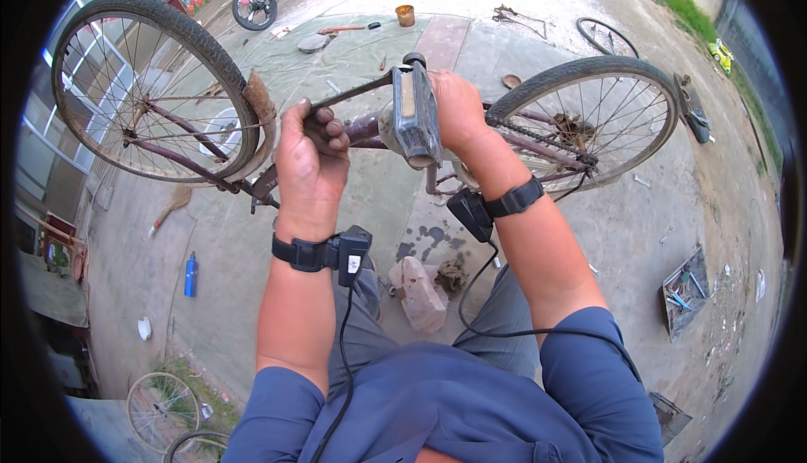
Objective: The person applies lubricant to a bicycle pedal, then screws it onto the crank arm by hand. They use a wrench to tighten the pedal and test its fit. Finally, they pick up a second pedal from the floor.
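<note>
An old bicycle stands upside down before me, its front wheel (168, 30) at left and its rear wheel (626, 70) at right. My left hand (315, 156) is closed, with the end of a dark slim metal bar (357, 93) between thumb and fingers. That bar runs up to a worn bicycle pedal (418, 123); whether it is a wrench or the crank arm I cannot tell. My right hand (458, 110) is wrapped against the pedal's right side, its fingertips hidden behind it. The purple frame tube (364, 129) passes behind the pedal and my left hand.
A pale stone block (419, 295) lies between my feet. Around me are a blue bottle (191, 275), a brush (172, 209), a tool tray (685, 292), a rusty can (405, 16) and a loose tire (607, 36). A black cable (538, 331) hangs along my right arm.
</note>
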The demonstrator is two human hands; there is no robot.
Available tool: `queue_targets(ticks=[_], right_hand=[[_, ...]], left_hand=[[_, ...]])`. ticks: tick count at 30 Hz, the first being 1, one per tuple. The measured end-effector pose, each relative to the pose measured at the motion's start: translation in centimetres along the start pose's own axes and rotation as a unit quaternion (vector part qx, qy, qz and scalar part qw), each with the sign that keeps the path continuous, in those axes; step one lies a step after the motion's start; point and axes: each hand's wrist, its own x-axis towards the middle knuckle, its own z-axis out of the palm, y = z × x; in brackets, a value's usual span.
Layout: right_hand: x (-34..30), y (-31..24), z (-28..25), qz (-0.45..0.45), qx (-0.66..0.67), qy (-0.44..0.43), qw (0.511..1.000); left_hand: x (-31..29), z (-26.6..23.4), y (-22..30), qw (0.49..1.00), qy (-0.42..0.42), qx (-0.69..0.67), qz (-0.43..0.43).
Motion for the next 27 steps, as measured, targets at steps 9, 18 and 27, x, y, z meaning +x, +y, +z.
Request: queue_targets(ticks=[9,18,27], right_hand=[[0.0,0.1,0.2,0.005,0.002,0.003,1.000],[0.0,0.0,-0.1,-0.004,0.008,0.008,1.000],[-0.2,-0.6,-0.5,0.008,0.036,0.030,0.999]], left_hand=[[0.1,-2.3,-4.7,0.979,0.005,-0.151,-0.135],[-0.2,0.3,-1.2,0.998,-0.030,0.026,0.045],[-2.1,14.7,4.6,0.503,-0.252,0.649,0.513]])
